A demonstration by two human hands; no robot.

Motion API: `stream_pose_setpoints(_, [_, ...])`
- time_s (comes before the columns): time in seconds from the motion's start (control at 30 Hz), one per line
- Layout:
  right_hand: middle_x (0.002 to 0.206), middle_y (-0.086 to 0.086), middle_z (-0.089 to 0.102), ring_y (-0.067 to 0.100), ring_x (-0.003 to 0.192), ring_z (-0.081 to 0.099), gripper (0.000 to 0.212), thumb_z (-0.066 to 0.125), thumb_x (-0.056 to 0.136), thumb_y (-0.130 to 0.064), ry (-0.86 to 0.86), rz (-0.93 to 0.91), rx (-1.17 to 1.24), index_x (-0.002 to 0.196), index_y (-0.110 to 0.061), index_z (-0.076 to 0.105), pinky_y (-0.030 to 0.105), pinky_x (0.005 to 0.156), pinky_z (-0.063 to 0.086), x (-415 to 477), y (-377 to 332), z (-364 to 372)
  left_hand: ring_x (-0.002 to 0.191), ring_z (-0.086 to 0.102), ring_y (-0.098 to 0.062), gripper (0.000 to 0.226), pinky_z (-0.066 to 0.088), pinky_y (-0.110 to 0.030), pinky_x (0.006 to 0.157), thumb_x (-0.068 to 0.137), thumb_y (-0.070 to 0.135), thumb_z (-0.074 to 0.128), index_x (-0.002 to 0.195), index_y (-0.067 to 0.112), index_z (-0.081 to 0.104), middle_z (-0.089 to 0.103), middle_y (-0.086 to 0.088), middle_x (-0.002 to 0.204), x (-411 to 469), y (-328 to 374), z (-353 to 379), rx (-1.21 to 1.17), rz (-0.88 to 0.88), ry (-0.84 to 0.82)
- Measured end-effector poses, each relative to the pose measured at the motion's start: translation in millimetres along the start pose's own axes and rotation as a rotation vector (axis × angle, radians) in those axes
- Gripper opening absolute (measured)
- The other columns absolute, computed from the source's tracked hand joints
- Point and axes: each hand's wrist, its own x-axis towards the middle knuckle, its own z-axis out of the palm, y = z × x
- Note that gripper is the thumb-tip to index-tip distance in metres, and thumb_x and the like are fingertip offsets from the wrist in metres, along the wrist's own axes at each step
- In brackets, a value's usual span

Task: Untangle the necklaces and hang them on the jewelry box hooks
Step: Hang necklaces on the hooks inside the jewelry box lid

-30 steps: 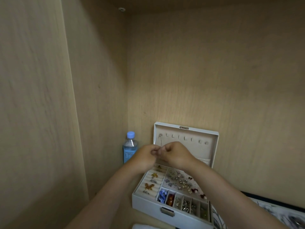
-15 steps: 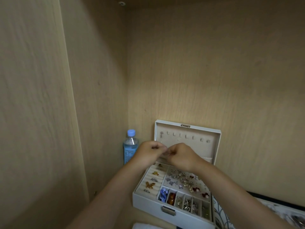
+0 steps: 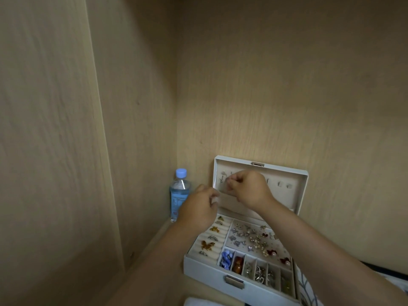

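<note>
right hand [image 3: 247,187] pinches at the hooks [image 3: 283,184] by the lid's [image 3: 284,170] left edge, left hand [image 3: 198,208] curled lower. what they hold i cannot tell.

A pale grey jewelry box [image 3: 220,276] stands open, its lid [image 3: 300,193] upright at the back. Across the lid's cream lining runs a row of small hooks [image 3: 284,185], partly hidden. At the left end of that row, a necklace [image 3: 222,178], a fine silvery chain, hangs by the first hook and leads to the right hand [image 3: 248,187], whose curled fingertips pinch it. Its full length is too thin to trace.
</note>
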Motion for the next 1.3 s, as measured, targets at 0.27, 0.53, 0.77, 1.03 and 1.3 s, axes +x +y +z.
stream_pose_setpoints(0.27, [0.085, -0.007, 0.076, 0.009, 0.078, 0.068, 0.015, 0.065, 0.09, -0.018, 0.101, -0.132, -0.226, 0.09, -0.024, 0.079, 0.027, 0.072, 0.055, 9, 5, -4, 0.111, 0.053, -0.019, 0.033, 0.05, -0.032, 0.08, 0.092, 0.019, 0.052, 0.124, 0.016, 0.057, 0.044, 0.003, 0.133, 11, 6, 19, 0.289, 0.28, -0.052])
stream_pose_setpoints(0.53, [0.084, -0.005, 0.077, 0.015, 0.077, 0.071, 0.013, 0.07, 0.086, -0.023, 0.215, -0.257, -0.332, 0.096, -0.025, 0.079, 0.029, 0.071, 0.056, 10, 17, 4, 0.106, 0.051, -0.016, 0.027, 0.038, -0.024, 0.069, 0.088, 0.015, 0.055, 0.114, 0.017, 0.056, 0.044, 0.002, 0.127, 11, 0, 24, 0.389, 0.355, -0.009])
stream_pose_setpoints(0.77, [0.088, -0.003, 0.075, 0.021, 0.082, 0.068, 0.02, 0.058, 0.09, -0.027, 0.068, -0.339, -0.645, 0.098, -0.029, 0.076, 0.029, 0.067, 0.052, 3, 16, 8, 0.106, 0.053, -0.021, 0.029, 0.042, -0.032, 0.078, 0.092, 0.017, 0.05, 0.121, 0.017, 0.054, 0.052, 0.0, 0.12, 15, -1, 14, 0.402, 0.37, -0.033])
stream_pose_setpoints(1.03, [0.11, 0.002, 0.065, 0.025, 0.096, 0.066, 0.027, 0.055, 0.092, -0.015, -0.088, -0.226, -0.898, 0.115, -0.026, 0.065, 0.028, 0.068, 0.039, -14, 15, 3, 0.126, 0.049, -0.013, 0.053, 0.046, -0.033, 0.1, 0.093, 0.013, 0.05, 0.143, 0.03, 0.047, 0.04, 0.014, 0.148, 8, -6, 6, 0.221, 0.327, -0.121])
stream_pose_setpoints(1.3, [0.127, 0.009, 0.047, 0.03, 0.1, 0.063, 0.05, 0.062, 0.086, -0.011, -0.277, -0.21, -0.899, 0.134, -0.017, 0.05, 0.038, 0.077, 0.051, -30, 16, 11, 0.099, 0.054, -0.009, 0.041, 0.051, -0.03, 0.086, 0.092, 0.015, 0.058, 0.13, 0.026, 0.048, 0.038, 0.01, 0.128, -18, -3, 3, 0.083, 0.142, 0.02])
